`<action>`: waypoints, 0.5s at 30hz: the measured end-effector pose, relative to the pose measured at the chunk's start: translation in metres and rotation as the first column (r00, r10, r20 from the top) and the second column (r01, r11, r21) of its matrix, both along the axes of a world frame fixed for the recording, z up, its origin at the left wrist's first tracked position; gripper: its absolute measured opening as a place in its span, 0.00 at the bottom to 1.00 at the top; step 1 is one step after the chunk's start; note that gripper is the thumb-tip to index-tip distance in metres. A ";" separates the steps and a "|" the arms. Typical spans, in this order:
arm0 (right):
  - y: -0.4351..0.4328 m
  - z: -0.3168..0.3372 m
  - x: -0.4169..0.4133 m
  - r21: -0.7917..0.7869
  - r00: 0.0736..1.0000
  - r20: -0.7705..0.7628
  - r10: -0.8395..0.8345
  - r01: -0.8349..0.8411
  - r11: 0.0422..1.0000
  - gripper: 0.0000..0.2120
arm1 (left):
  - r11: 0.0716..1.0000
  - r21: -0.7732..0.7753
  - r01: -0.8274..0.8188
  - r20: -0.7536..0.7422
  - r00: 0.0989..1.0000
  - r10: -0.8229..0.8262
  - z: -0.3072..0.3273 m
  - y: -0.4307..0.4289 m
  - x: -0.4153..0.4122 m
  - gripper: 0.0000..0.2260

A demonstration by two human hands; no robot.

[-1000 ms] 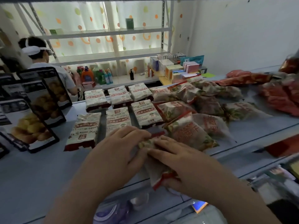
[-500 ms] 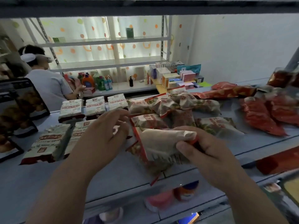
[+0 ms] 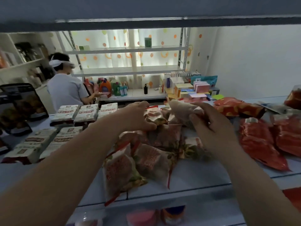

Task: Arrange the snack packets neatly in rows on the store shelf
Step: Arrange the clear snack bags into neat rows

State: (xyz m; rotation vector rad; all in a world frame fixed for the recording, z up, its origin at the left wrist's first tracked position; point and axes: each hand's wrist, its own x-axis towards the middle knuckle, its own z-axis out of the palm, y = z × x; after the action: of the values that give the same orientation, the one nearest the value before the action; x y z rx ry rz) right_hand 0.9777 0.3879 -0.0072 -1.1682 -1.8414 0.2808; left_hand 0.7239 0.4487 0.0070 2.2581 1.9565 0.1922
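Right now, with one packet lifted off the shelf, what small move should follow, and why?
Probably lay the lifted packet, gripped by the right hand, flat in line with the white packets, which lie in rows; the middle heap overlaps untidily, and the left hand grips another packet there.

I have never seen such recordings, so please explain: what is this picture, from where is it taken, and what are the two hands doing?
No machine here: a person wears a camera on the head, so the single view looks forward and down at their own arms. The left hand curls over a top packet of the jumbled heap on the pale shelf. The right hand holds a raised packet. White packets lie in rows on the left, red packets on the right. Another person stands behind.
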 end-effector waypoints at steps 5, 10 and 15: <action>0.040 0.015 -0.008 0.117 0.999 0.042 0.029 -0.034 0.993 0.15 | 0.998 -0.069 -0.004 0.017 1.000 0.005 -0.001 0.025 0.021 0.51; 0.072 0.019 -0.024 0.016 0.997 0.072 -0.021 0.020 1.000 0.18 | 0.999 -0.025 -0.033 0.047 0.998 0.034 -0.003 0.024 0.025 0.44; 0.095 0.008 -0.040 -0.124 0.983 0.183 -0.036 0.059 0.990 0.14 | 0.989 0.141 -0.052 0.283 0.959 0.010 -0.001 0.014 0.006 0.41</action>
State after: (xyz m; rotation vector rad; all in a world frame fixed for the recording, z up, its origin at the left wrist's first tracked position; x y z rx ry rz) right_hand 0.9381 0.4826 0.0006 -1.3633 -1.9723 0.2780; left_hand 0.7302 0.4631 0.0057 2.1418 1.8819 0.6453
